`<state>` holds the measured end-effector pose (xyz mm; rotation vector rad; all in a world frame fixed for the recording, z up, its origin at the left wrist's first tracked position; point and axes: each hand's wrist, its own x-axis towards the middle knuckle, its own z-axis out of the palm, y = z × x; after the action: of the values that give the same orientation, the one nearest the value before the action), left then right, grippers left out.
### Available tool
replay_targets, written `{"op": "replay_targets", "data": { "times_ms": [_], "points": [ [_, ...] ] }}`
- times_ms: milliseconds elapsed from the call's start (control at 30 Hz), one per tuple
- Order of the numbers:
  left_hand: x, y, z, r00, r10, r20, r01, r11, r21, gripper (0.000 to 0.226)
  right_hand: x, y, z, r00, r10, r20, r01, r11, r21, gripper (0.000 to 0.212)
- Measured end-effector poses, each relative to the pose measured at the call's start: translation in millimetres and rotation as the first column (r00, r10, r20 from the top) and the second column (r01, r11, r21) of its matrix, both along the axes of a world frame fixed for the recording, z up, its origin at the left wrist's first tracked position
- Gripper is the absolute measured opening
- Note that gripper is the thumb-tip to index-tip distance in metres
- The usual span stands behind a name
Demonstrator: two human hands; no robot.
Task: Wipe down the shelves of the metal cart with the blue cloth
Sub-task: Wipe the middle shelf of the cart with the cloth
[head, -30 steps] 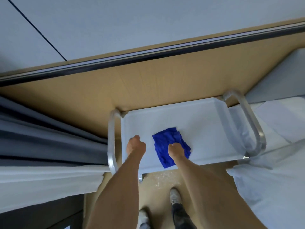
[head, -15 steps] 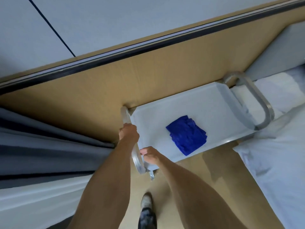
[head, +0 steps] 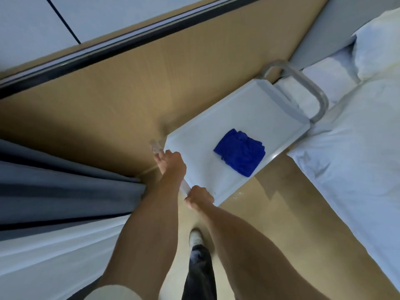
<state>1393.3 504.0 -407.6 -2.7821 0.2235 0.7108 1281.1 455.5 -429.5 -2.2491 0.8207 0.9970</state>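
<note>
A wood-toned floor (head: pixel 121 100) fills most of the view, meeting a pale wall (head: pixel 108 11) along a dark baseboard strip at the top. A bed (head: pixel 357 169) with white sheets runs down the right side, with a white pillow (head: pixel 376 44) at its upper end. Grey and white curtains (head: pixel 54 191) hang in folds along the left.

The metal cart (head: pixel 255 109) stands on the floor between curtains and bed, its far right end just beside the bed's edge. Its top shelf is a pale tray with a raised rim. A looped metal handle (head: pixel 311 89) rises at the far end beside the bed, and a second handle (head: pixel 157 147) at the near left end is partly hidden by the hands and blurred.

The blue cloth (head: pixel 240 155) lies folded and a little rumpled on the top shelf, closer to the shelf's front edge than to its back edge, and roughly midway along its length. No hand touches it.

Both bare forearms reach in from below. The left hand (head: pixel 172 163) has its fingers curled round the near handle at the shelf's left end. The right hand (head: pixel 200 198) grips the lower part of the same handle at the shelf's near left corner, fingers wrapped under it.

Below the arms, one dark trouser leg (head: pixel 199 271) and a pale shoe (head: pixel 195 237) stand on the floor.
</note>
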Motion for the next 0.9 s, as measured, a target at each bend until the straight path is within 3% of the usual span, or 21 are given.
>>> {"op": "replay_targets", "data": {
  "times_ms": [400, 600, 700, 900],
  "points": [
    [-110.1, -15.9, -2.0, 0.993, 0.114, 0.005, -0.115, 0.993, 0.038, 0.032, -98.3, -24.4, -4.2, 1.0, -0.023, -0.012, 0.023, 1.0, 0.001, 0.026],
    [-194.8, -34.2, -5.5, 0.982, 0.188, -0.007, -0.188, 0.982, 0.004, 0.035, -170.6, -57.8, -11.6, 0.999, 0.026, 0.029, -0.025, 1.0, -0.015, 0.006],
    [-254.4, -57.5, -9.5, 0.978, 0.21, -0.015, -0.209, 0.977, 0.034, 0.037, -221.6, -84.0, -14.0, 0.997, 0.068, 0.046, -0.065, 0.996, -0.063, 0.008],
    [-341.6, -87.5, -14.0, 0.976, 0.163, -0.145, -0.165, 0.986, 0.0, 0.035, -322.0, -137.3, -21.1, 0.993, 0.118, 0.021, -0.114, 0.985, -0.13, 0.02]
  ]
}}
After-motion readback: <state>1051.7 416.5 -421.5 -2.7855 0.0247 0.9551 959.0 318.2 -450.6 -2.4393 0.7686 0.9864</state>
